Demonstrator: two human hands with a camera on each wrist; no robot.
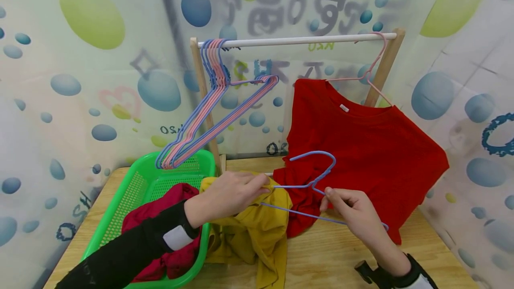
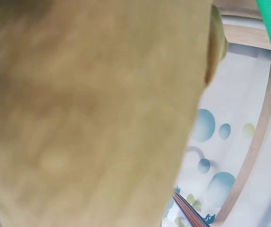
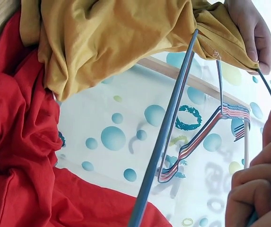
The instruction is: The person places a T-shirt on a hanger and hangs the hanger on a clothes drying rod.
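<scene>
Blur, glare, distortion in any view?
Head: soft, even light, no strong glare; left hand, right hand and blue hanger fairly crisp. Right wrist: yellow garment clearly readable. Left wrist: a close surface, likely that garment, fills most of the frame, badly out of focus; the wooden post bows, apparently lens curvature.

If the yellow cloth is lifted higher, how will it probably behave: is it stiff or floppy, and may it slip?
Probably floppy: the yellow cloth hangs in loose folds below the left hand. It is likely hard to break, as it looks like soft fabric. It might slip along the blue hanger, whose bar looks thin and smooth.
</scene>
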